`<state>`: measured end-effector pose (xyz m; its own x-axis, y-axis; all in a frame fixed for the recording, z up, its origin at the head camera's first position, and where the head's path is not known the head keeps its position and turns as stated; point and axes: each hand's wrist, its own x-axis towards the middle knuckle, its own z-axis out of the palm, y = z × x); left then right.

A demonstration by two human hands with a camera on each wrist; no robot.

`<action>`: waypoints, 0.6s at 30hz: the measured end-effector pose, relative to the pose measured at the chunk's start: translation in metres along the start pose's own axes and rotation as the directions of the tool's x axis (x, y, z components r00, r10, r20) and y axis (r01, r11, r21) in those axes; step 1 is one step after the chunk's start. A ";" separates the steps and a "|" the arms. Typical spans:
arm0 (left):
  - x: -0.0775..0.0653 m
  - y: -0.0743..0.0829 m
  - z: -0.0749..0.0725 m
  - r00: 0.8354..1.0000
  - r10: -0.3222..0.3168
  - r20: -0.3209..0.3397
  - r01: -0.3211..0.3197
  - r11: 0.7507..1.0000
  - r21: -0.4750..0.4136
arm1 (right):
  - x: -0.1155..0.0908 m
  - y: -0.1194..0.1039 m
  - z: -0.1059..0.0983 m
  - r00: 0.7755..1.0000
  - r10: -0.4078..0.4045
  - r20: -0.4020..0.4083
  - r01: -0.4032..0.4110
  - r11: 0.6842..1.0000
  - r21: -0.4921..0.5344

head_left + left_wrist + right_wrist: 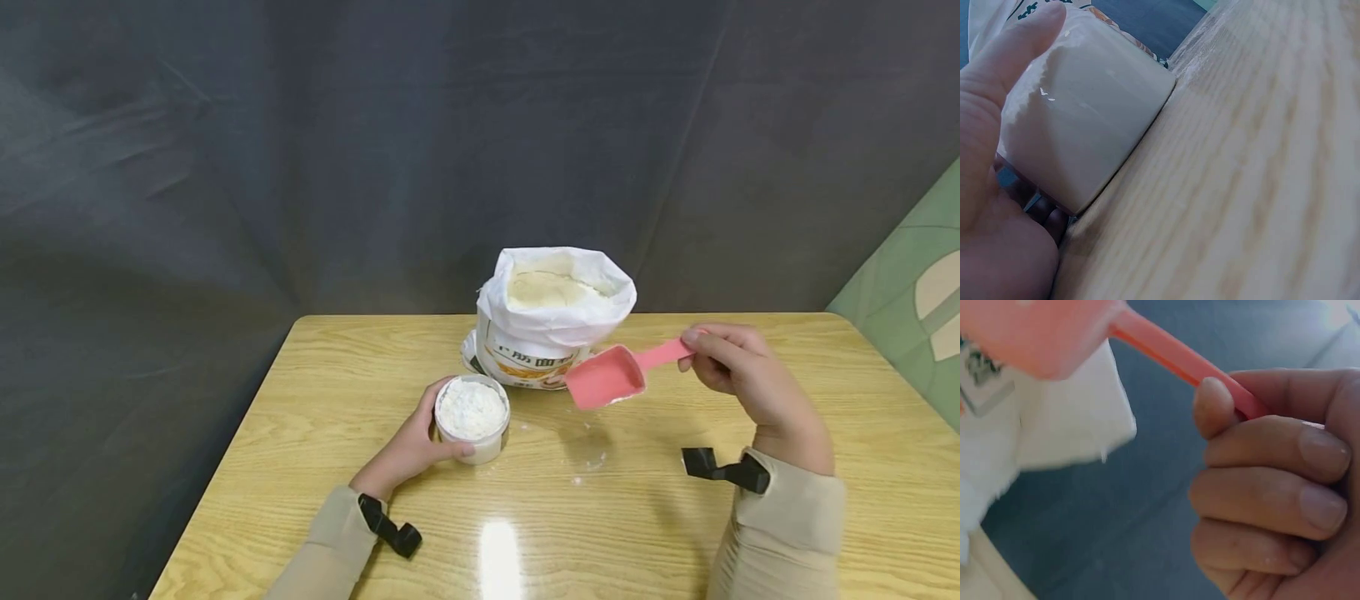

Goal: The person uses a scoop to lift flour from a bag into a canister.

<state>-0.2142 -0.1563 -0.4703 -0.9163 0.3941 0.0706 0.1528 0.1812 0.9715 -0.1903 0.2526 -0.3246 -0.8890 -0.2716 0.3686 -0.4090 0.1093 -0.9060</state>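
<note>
A round clear tub point(486, 450) stands on the table, heaped with white powder point(471, 409) that looks like flour. My left hand point(411, 446) grips the tub from its left side, thumb in front; the left wrist view shows the thumb along the tub wall point(1094, 106). My right hand point(738, 375) holds a pink scoop point(609, 377) by the end of its handle, fingers curled round it in the right wrist view. The scoop's bowl appears bare and hangs above the table, in front of an open white flour bag point(525, 333). Pale flour fills the bag up near its folded rim.
Small white spills point(596, 462) dot the wooden table point(360, 358) right of the tub. Behind the table hangs a dark cloth point(450, 150). A green patterned surface point(907, 292) lies beyond the right edge.
</note>
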 end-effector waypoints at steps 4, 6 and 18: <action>0.000 -0.002 0.001 1.000 -0.002 -0.001 0.002 1.000 -0.006 | -0.004 0.015 -0.018 0.998 0.058 -0.015 -0.058 0.998 0.029; 0.000 -0.002 0.001 1.000 -0.003 -0.002 0.003 1.000 -0.006 | -0.006 0.024 -0.025 0.996 0.083 -0.028 -0.082 0.995 0.055; -0.002 0.004 0.001 1.000 -0.009 -0.001 0.009 1.000 -0.010 | -0.006 0.063 -0.048 0.881 0.458 -0.116 -0.472 0.870 -0.142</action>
<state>-0.2110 -0.1558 -0.4667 -0.9180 0.3917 0.0624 0.1410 0.1752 0.9744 -0.2204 0.3071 -0.3745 -0.9947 -0.0783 -0.0665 0.0340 0.3595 -0.9325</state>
